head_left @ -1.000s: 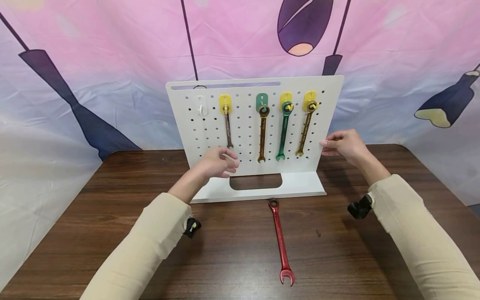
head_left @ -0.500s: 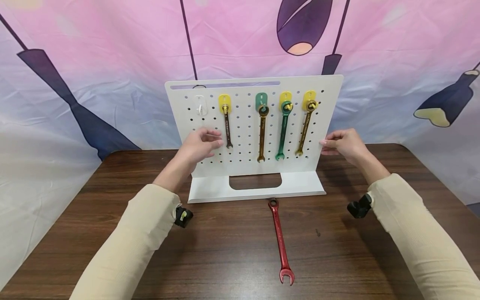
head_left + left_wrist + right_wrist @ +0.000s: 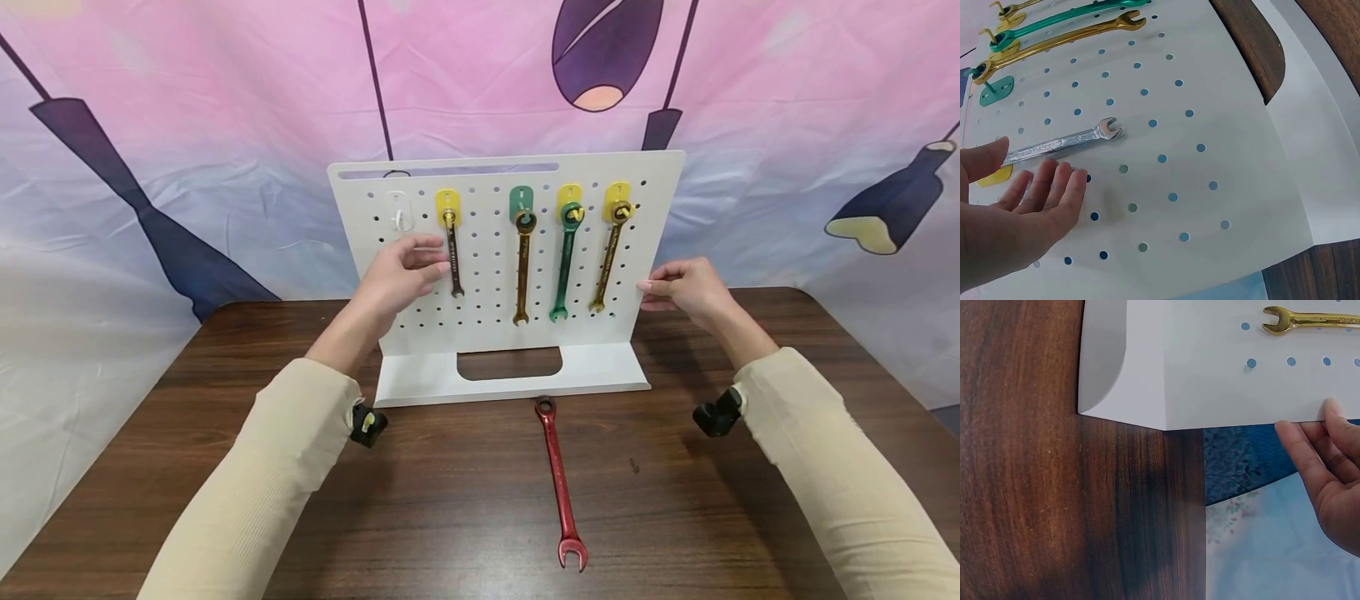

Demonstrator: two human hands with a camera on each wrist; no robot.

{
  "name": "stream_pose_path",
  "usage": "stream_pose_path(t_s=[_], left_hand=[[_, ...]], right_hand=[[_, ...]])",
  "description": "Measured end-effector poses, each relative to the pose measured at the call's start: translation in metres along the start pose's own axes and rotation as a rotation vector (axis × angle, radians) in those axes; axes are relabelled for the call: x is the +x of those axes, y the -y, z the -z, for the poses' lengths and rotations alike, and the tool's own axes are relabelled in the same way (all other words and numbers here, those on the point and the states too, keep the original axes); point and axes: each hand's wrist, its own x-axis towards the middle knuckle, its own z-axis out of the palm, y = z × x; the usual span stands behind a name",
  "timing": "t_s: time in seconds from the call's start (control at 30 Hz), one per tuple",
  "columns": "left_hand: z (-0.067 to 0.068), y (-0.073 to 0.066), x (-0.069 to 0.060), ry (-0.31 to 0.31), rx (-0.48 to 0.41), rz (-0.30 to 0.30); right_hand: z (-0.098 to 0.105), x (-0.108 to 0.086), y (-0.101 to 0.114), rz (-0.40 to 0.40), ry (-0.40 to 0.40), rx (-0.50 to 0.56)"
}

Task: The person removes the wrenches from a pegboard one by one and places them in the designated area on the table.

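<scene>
The left hand (image 3: 399, 279) is beside the small silver wrench (image 3: 454, 258), which hangs from a yellow hook (image 3: 447, 204). In the left wrist view, the thumb and fingers of that hand (image 3: 1029, 200) stand apart around the upper part of the silver wrench (image 3: 1060, 142), with a gap below it; contact cannot be told. The right hand (image 3: 686, 290) pinches the right edge of the white pegboard (image 3: 487, 325); the right wrist view has its thumb in front and fingers (image 3: 1307, 459) behind the edge. Gold, green and gold wrenches (image 3: 522, 275) hang on the board's right half.
A red wrench (image 3: 559, 483) lies on the brown table (image 3: 450, 517) in front of the board's base (image 3: 600, 367). One white hook (image 3: 398, 212) at the board's upper left holds nothing. A patterned cloth (image 3: 262, 125) hangs behind the table.
The left hand has moved up and left from the lower end of the silver wrench to beside its upper part. The right hand has stayed at the board's edge.
</scene>
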Motion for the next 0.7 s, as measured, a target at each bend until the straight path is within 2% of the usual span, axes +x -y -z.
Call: stream_pose_path(t_s=[0.33,0.7], left_hand=[[-0.0036,-0.0060,0.0009,-0.025,-0.020,-0.023],[-0.0063,-0.0059,0.0026,-0.033,-0.028,-0.023]], right_hand=[[0.0002,-0.0008,0.0010,0.004,0.013,0.011],[0.0013,0.0002,0.0005,0.000,0.032,0.019]])
